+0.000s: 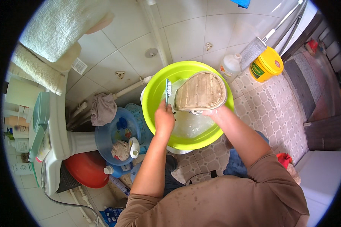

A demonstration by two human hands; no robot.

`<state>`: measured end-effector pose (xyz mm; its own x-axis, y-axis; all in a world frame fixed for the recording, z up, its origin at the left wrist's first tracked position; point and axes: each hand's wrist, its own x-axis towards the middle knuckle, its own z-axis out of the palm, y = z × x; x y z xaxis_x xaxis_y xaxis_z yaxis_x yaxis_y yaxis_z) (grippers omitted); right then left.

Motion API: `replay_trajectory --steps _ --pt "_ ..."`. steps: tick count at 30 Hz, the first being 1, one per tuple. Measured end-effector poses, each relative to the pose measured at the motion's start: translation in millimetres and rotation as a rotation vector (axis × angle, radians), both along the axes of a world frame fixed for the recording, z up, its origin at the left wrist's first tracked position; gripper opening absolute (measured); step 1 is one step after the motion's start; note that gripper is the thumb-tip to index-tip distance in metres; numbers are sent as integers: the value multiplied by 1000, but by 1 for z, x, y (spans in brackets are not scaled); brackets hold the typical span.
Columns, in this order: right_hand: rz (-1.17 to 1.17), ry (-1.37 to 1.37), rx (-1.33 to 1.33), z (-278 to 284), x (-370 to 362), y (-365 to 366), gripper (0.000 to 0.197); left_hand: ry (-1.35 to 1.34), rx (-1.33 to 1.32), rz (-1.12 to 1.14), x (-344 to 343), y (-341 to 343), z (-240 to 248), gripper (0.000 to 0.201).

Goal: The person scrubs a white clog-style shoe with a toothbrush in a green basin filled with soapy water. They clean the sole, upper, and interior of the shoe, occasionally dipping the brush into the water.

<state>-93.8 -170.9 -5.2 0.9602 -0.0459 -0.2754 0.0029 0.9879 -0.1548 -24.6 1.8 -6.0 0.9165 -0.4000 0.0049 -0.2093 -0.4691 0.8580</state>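
Note:
A bright green basin [149, 77] holds cloudy, soapy water. Above the water, my right hand [213, 111] grips a shoe [201, 91] from below, its worn, dirty beige sole turned up toward me. Most of the right hand's fingers are hidden under the shoe. My left hand [164, 120] is closed around the handle of a blue brush [167, 90], which looks like a toothbrush with pale bristles. The brush stands upright just left of the shoe, apart from the sole.
Left of the basin, a blue tub [102, 138] contains a cloth and a white bottle [134, 147]. A red basin [86, 170] leans below the white sink [59, 125]. At the back right are a white jug [231, 65] and a yellow bucket [267, 64].

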Motion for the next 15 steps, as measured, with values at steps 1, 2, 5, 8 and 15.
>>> replay_trajectory --steps 1,2,5,8,15 --pt "2 -40 18 -3 -1 -2 37 35 3 2 1 -1 0 30" --pt "5 -80 36 -5 -2 -4 39 70 7 3 1 -1 0 30" --pt "-29 -129 23 4 -9 -4 38 69 -27 1 2 -1 -3 30" --pt "-61 -204 7 7 -14 -5 38 90 -34 38 4 0 -11 30" --pt "-255 -236 -206 2 -22 -16 39 104 -26 27 1 -3 1 30"
